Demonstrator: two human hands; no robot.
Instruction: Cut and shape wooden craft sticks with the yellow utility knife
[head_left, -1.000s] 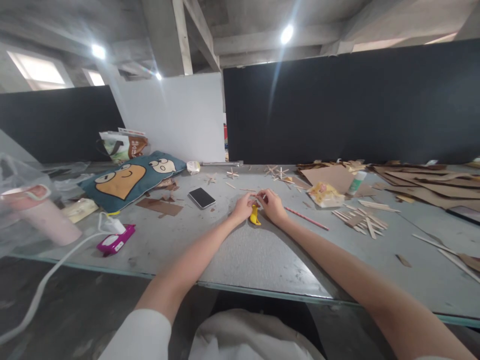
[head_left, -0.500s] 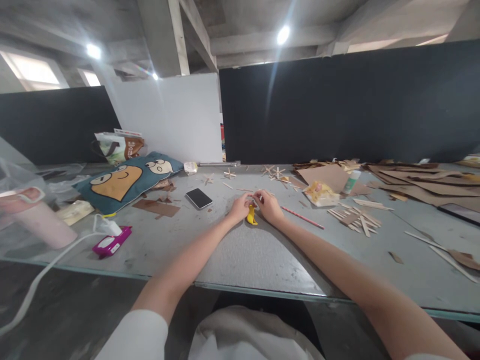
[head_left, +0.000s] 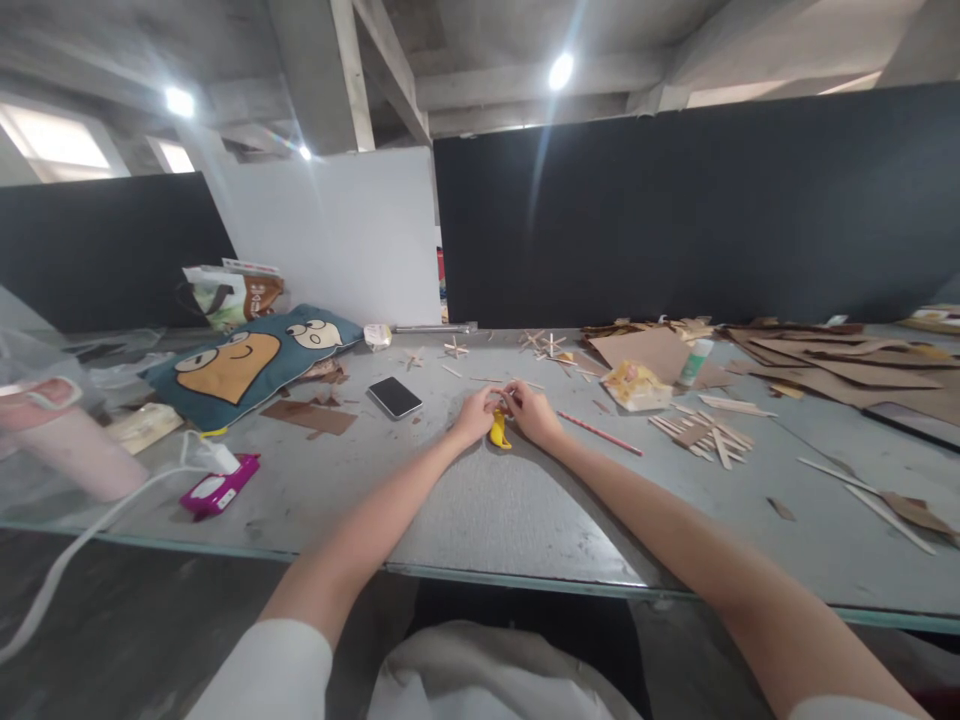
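Observation:
My left hand (head_left: pixel 475 415) and my right hand (head_left: pixel 531 411) meet at the middle of the grey table, fingertips pinched close together. Whatever lies between the fingers is too small and too hidden to name. Just below the fingertips a small yellow object (head_left: pixel 499 430), banana-like in shape, rests on the table between the two hands; I cannot tell whether the fingers touch it. A red patterned pencil-like stick (head_left: pixel 600 433) lies to the right of my right hand. To the left of my left hand is a black-screened phone (head_left: pixel 394 397).
Wooden sticks (head_left: pixel 724 440), a yellow-and-white packet (head_left: pixel 637 386) and a glue stick (head_left: pixel 695 362) are on the right, with cardboard sheets (head_left: pixel 832 365) behind. A cushion (head_left: pixel 247 365), a purple power socket (head_left: pixel 220 487) with a white cable and a pink bottle (head_left: pixel 82 450) occupy the left.
The whole view has shifted slightly, so things sit a little further left. Both hands stay together at the same spot by the yellow object, their fingers barely changed.

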